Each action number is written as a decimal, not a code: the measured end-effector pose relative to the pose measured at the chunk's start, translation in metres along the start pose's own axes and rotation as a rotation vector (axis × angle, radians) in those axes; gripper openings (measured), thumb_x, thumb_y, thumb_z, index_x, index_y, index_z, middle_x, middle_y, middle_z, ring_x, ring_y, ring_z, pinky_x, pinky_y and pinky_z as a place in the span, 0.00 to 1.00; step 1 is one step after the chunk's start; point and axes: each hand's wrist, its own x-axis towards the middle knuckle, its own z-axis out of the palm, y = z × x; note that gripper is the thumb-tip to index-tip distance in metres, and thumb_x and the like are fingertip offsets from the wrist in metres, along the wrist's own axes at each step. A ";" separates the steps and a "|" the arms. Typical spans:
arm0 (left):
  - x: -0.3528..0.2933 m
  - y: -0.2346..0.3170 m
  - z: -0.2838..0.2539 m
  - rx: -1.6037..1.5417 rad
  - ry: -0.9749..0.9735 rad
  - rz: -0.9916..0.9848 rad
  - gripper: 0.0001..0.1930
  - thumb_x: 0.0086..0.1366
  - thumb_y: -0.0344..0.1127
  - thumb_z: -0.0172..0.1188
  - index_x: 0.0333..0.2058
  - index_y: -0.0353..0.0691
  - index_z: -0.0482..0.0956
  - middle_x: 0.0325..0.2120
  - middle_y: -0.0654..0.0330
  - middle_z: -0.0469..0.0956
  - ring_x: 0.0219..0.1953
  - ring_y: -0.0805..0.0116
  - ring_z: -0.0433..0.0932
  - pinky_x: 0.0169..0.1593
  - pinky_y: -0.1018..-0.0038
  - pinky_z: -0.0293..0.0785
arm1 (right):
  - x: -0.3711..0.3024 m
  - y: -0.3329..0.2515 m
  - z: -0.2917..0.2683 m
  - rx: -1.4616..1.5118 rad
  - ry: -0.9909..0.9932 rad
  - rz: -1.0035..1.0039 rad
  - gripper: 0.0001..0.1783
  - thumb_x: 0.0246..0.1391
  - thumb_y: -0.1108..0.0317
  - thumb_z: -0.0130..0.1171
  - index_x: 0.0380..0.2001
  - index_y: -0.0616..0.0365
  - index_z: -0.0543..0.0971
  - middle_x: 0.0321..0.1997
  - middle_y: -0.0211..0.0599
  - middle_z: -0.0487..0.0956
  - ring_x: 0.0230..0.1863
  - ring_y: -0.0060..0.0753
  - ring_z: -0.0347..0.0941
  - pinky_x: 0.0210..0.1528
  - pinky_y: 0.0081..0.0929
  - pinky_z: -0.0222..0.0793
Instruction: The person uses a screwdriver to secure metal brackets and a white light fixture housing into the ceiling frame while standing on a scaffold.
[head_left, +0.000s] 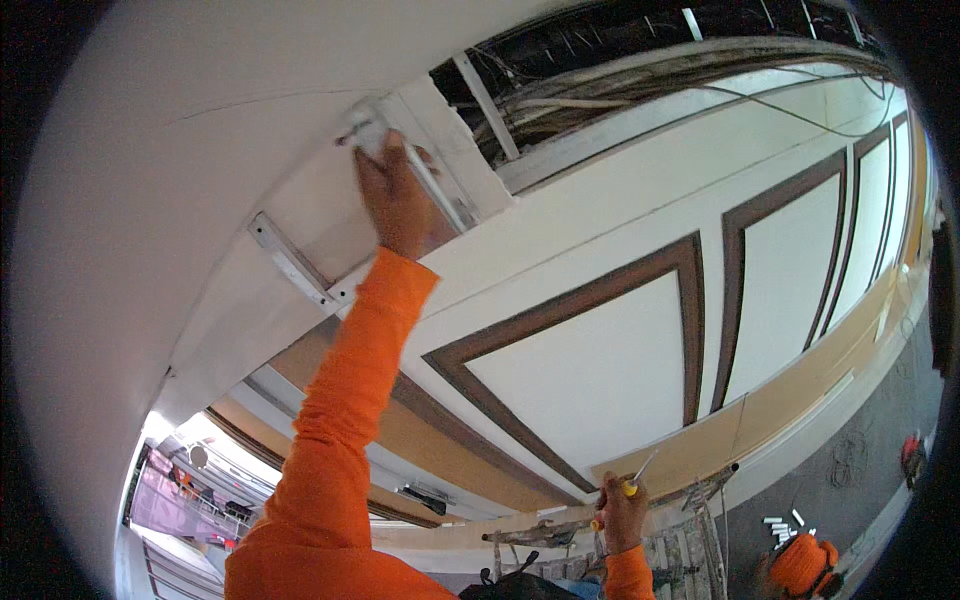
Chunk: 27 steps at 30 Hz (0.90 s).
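My left hand (395,190) is raised to the ceiling, its fingers closed round a small whitish piece (368,130) with a dark tip sticking out at the left. Motion blur hides exactly what that piece is. Right beside the hand, a light metal strip (438,185) runs along the ceiling recess. Low down on the right, my right hand (622,515) grips a screwdriver (630,488) with a yellow handle, its thin shaft pointing up and to the right. Both of my arms wear orange sleeves.
A metal bracket (290,262) hangs below the ceiling. Cables (640,85) lie in a dark ceiling opening. Brown-framed white panels (590,370) line the wall. Below stand a worn ladder-like stand (700,540), an orange bundle (803,563) and white short pieces (790,527) on the floor.
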 end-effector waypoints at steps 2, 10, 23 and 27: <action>-0.001 0.018 -0.004 -0.069 0.010 0.022 0.20 0.72 0.47 0.56 0.47 0.35 0.65 0.27 0.60 0.76 0.25 0.72 0.76 0.30 0.74 0.77 | -0.008 -0.009 -0.001 -0.018 0.025 0.028 0.16 0.61 0.61 0.64 0.25 0.51 0.69 0.17 0.26 0.71 0.14 0.19 0.64 0.14 0.21 0.59; 0.010 0.009 0.006 0.061 0.100 0.171 0.22 0.69 0.40 0.62 0.50 0.31 0.65 0.29 0.57 0.78 0.28 0.70 0.77 0.31 0.73 0.76 | -0.003 -0.009 0.007 -0.087 -0.045 0.091 0.16 0.62 0.61 0.64 0.25 0.50 0.68 0.16 0.25 0.70 0.14 0.19 0.65 0.15 0.21 0.61; 0.011 0.014 -0.013 1.013 0.122 0.033 0.43 0.61 0.62 0.61 0.54 0.21 0.67 0.42 0.31 0.79 0.48 0.35 0.80 0.54 0.52 0.73 | -0.003 -0.014 0.020 -0.016 -0.021 0.035 0.16 0.62 0.64 0.63 0.22 0.50 0.69 0.16 0.26 0.70 0.14 0.19 0.65 0.15 0.20 0.59; 0.014 0.011 -0.014 1.006 0.105 0.101 0.48 0.60 0.65 0.58 0.54 0.15 0.64 0.38 0.31 0.80 0.40 0.34 0.82 0.48 0.50 0.77 | -0.005 -0.004 0.027 -0.039 -0.067 0.026 0.18 0.62 0.63 0.62 0.21 0.50 0.69 0.16 0.26 0.70 0.14 0.19 0.65 0.14 0.20 0.58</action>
